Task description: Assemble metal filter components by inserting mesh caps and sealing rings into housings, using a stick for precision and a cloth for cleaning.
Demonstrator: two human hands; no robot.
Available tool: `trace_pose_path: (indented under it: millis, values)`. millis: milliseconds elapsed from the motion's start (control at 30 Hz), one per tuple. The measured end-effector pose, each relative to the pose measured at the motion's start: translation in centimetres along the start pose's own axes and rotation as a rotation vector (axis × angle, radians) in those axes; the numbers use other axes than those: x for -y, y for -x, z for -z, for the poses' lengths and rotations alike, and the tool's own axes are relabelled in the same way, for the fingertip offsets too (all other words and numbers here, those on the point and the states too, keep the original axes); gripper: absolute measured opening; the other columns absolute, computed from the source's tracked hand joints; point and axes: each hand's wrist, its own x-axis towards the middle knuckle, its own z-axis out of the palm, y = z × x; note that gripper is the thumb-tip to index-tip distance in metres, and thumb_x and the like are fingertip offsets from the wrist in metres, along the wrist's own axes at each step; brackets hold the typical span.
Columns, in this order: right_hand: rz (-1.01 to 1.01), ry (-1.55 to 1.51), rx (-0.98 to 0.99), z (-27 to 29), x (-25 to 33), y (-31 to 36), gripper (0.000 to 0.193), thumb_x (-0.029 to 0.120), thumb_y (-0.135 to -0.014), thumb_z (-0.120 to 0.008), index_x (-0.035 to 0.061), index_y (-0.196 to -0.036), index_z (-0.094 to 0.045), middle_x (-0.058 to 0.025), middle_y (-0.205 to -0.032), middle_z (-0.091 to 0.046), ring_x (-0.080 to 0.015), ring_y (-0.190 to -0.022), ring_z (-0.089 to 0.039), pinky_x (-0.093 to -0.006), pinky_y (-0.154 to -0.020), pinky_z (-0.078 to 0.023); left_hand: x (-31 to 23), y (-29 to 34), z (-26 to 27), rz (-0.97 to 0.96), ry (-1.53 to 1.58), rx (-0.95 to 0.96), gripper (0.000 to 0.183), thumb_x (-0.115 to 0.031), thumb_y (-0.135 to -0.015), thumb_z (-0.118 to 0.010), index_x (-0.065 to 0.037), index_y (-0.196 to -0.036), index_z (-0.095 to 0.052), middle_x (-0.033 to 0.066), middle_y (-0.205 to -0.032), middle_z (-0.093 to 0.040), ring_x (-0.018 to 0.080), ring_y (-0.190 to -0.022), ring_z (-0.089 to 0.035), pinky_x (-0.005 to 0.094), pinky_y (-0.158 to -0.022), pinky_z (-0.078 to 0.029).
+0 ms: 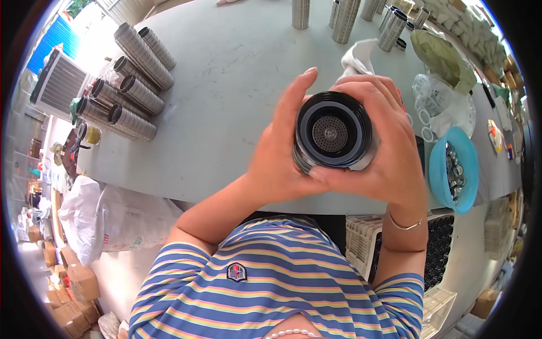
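Note:
Both my hands wrap round a short stack of round black parts [361, 138], held up above the table in front of my chest. Its top faces me: a black threaded rim, a grey ring inside, and a perforated metal disc at the centre. My left hand [279, 150] grips the left side, one finger stretched up past the rim. Around the far and right sides curl the fingers of my right hand [389, 135], its thumb at the near edge. My palms hide most of the stack's lower part. Behind my right fingers shows a white cloth [359, 55].
Columns of stacked metal rings [144, 56] stand at the table's left, and more [345, 22] at the far side. To the right are a blue bowl of small metal parts [435, 169], a clear plastic bag [440, 101] and a green bag [443, 59]. A crate [358, 243] sits below the table edge.

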Motion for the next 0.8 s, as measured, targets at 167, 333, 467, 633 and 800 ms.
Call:
trace_pose_path:
  millis: [167,333,467,633,800]
  values:
    - [-0.256,-0.468,-0.142,-1.4,-0.5,1.5,0.088,0.035,-0.068,-0.091,-0.0046,-0.137,-0.052,-0.0115,-0.123,-0.065,-0.0206,-0.115,-0.064,-0.0318,-0.102,-0.050,-0.1,0.1,-0.1,-0.040,-0.091,0.015,0.118,-0.030,-0.070,-0.091,-0.003,-0.161,-0.020,0.0164,-0.124,-0.063,0.0296,-0.111,-0.066,0.0374,-0.097,-0.051]
    - [-0.453,-1.219,-0.316,-3.0,-1.8,2.5,0.077,0.027,-0.081,-0.083,-0.0058,-0.142,-0.048,-0.0180,-0.128,-0.065,-0.0239,-0.118,-0.065,-0.0350,-0.102,-0.052,-0.7,-0.4,0.5,-0.128,0.133,-0.065,0.093,-0.030,-0.074,-0.089,-0.002,-0.150,-0.043,0.0207,-0.131,-0.057,0.0341,-0.120,-0.060,0.0402,-0.099,-0.049]
    - [-0.494,-1.310,-0.399,-3.3,-3.2,3.3,0.072,0.035,-0.090,-0.078,-0.0045,-0.141,-0.046,-0.0258,-0.129,-0.064,-0.0286,-0.121,-0.064,-0.0390,-0.105,-0.050,-4.7,-3.5,3.5,-0.168,-0.490,0.141,0.043,-0.016,-0.068,-0.084,-0.002,-0.107,-0.073,0.0154,-0.117,-0.062,0.0288,-0.109,-0.061,0.0375,-0.095,-0.049]
    - [-0.647,-0.194,-0.338,-4.8,-9.0,5.8,0.060,0.040,-0.079,-0.086,0.0021,-0.121,-0.065,-0.0109,-0.113,-0.066,-0.0241,-0.101,-0.061,-0.0364,-0.092,-0.049,-6.0,-5.9,4.1,-0.168,-0.567,0.353,0.043,-0.016,-0.066,-0.086,-0.005,-0.106,-0.074,0.0091,-0.110,-0.066,0.0265,-0.103,-0.064,0.0362,-0.089,-0.052]
    - [-0.727,-0.211,-0.337,-5.0,-10.1,7.5,0.063,0.044,-0.076,-0.086,0.0017,-0.118,-0.066,-0.0111,-0.114,-0.067,-0.0297,-0.111,-0.058,-0.0403,-0.098,-0.046,-6.0,-6.5,4.2,-0.123,-0.474,0.356,0.043,-0.013,-0.065,-0.088,-0.004,-0.104,-0.074,0.0091,-0.106,-0.070,0.0244,-0.099,-0.068,0.0345,-0.089,-0.053]
